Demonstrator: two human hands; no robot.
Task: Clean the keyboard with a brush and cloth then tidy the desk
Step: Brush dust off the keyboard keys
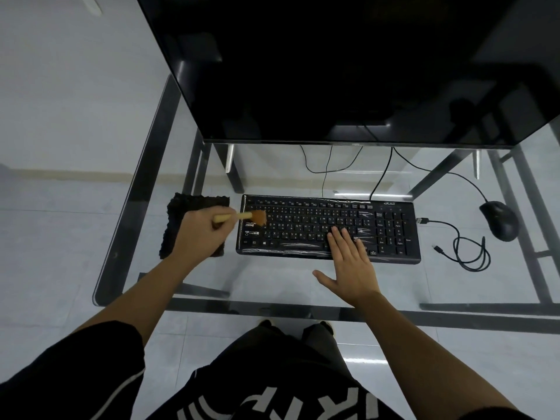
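Our left hand (201,234) curls around the handle of the brush (256,216), its bristles touching the left end of the keyboard (394,228). Our right hand (353,263) lies flat, fingers straight on the keys to the right of the brush. The black cloth (194,203) lies beneath our left hand.

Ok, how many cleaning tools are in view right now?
2. The brush is held in the left hand, bristles at the keyboard's left end. The dark cloth lies on the glass desk just left of the keyboard, partly behind that hand. No others show.
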